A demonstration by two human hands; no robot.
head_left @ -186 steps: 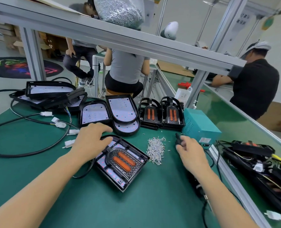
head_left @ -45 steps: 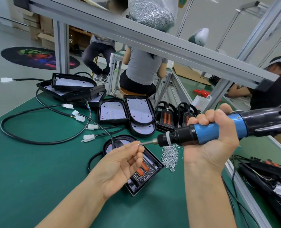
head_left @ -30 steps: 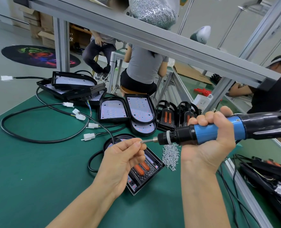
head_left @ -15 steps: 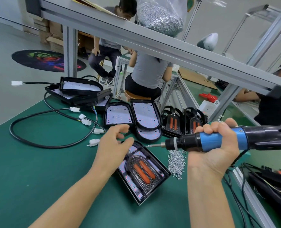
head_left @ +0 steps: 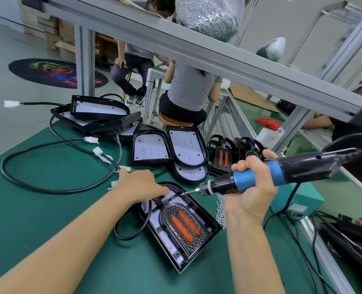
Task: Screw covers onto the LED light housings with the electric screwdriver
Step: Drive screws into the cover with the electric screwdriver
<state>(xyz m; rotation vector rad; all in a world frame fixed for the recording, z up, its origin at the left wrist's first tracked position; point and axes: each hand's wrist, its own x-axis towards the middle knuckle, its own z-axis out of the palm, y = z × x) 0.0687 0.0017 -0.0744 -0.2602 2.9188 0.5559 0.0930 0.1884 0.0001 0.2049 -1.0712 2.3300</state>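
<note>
Housing (head_left: 177, 228) is lying on the green surface (head_left: 48, 219), steadied by the left hand (head_left: 138, 184), fingers flat. Just above it, the screwdriver (head_left: 260, 177) is being gripped by the right hand (head_left: 253, 187). Next, its tip must be lowered straight into a cover hole.

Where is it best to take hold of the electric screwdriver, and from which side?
Probably the blue barrel of the electric screwdriver, gripped from below as the right hand does now. It lies nearly level, the bit pointing left and the cord leaving right, so the middle is free.
</note>
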